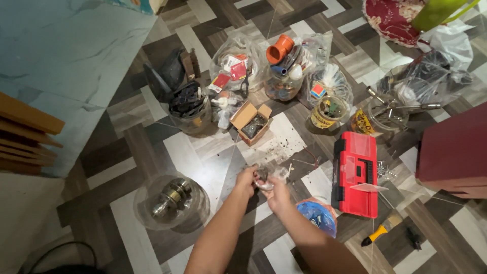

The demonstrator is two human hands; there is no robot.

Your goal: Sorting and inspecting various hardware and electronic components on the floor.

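The red toolbox [356, 172] lies at three o'clock from my hands, its long axis running twelve to six, with the clear jar [171, 202] of metal fittings at nine o'clock and the open cardboard box [250, 122] at twelve. My left hand [247, 180] and right hand [277, 195] meet at the centre of the floor, both pinching a small clear plastic bag [268, 177] stretched between them. The bag sits just past my fingertips toward twelve, equally near both hands; its contents are too small to identify.
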